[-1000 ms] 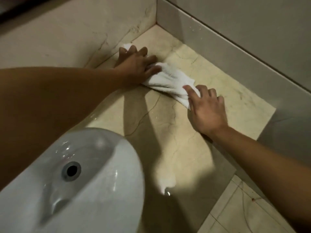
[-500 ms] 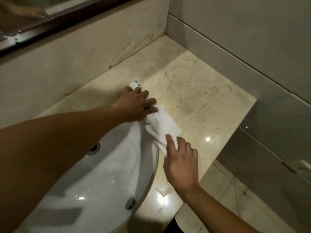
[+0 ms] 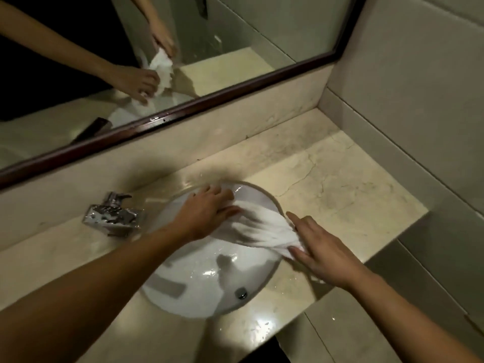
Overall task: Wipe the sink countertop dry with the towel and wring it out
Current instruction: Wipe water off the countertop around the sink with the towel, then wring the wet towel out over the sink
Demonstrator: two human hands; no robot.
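Observation:
A bunched white towel point(image 3: 262, 227) stretches between my two hands above the right part of the white sink basin point(image 3: 207, 281). My left hand point(image 3: 205, 216) grips the towel's left end over the basin. My right hand point(image 3: 323, 254) pinches the right end between thumb and fingers at the basin's right rim. The mirror's reflection shows both hands' fingers curled round the cloth. The beige marble countertop point(image 3: 345, 195) runs to the right of the basin, and water glistens on it near the front edge.
A chrome faucet point(image 3: 112, 216) stands left of the basin, and a drain plug point(image 3: 241, 293) sits low in the bowl. A dark-framed mirror point(image 3: 235, 82) runs along the back. Grey tiled walls close off the right side of the counter.
Both hands have dragged the towel leftward from the far right corner of the counter to over the basin. The towel has gone from flat on the marble to bunched between my hands.

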